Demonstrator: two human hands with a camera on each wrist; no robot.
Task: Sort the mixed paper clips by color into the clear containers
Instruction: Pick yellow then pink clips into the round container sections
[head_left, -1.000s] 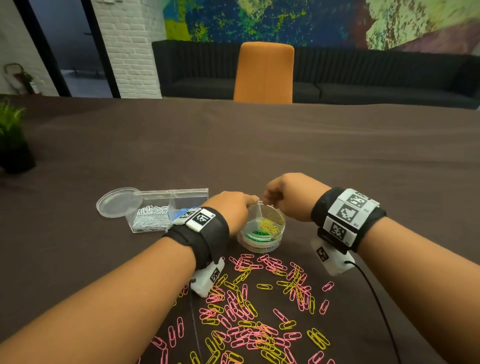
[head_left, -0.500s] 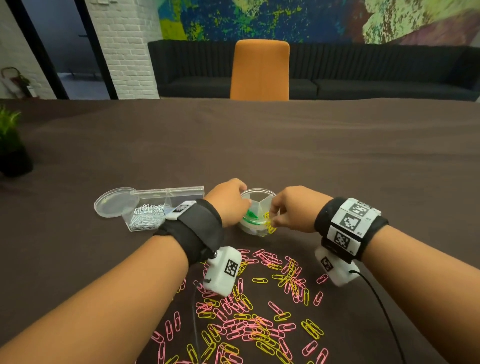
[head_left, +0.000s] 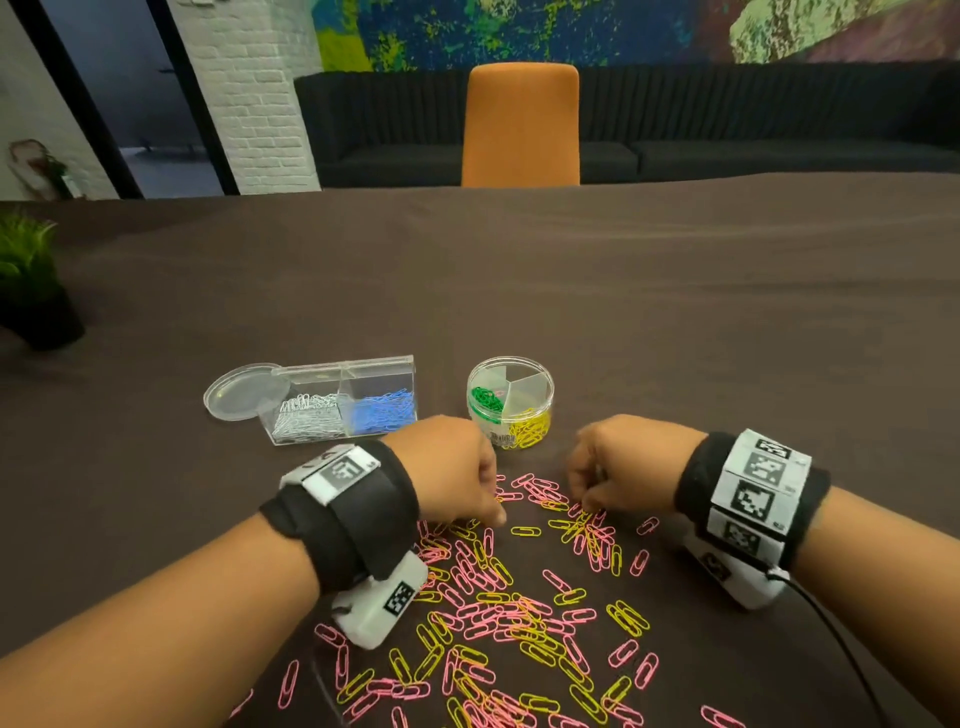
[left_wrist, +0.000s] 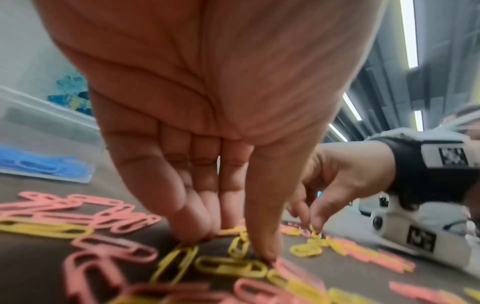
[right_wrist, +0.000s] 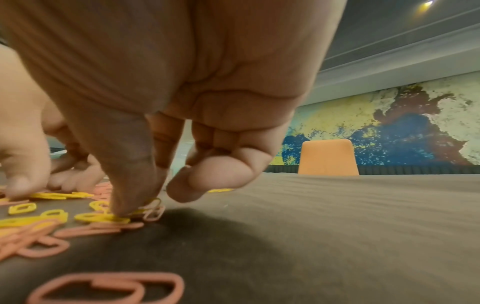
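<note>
Sorting is partway: white and blue clips fill the rectangular box (head_left: 343, 402) at ten o'clock, green and yellow the round tub (head_left: 511, 402) at twelve. Glossy pink and yellow wire clips (head_left: 498, 613) litter the brown cloth. Left hand (head_left: 449, 470) presses fingertips on yellow clips; right hand (head_left: 618, 465) pinches one.

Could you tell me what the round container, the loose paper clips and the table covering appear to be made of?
Round container: likely clear, glossy plastic, since its dividers and clips show through the wall.
Paper clips: probably coated wire, judging by thin bent loops in matte pink and yellow.
Table covering: seemingly brown woven fabric, matte with soft ripples.
</note>
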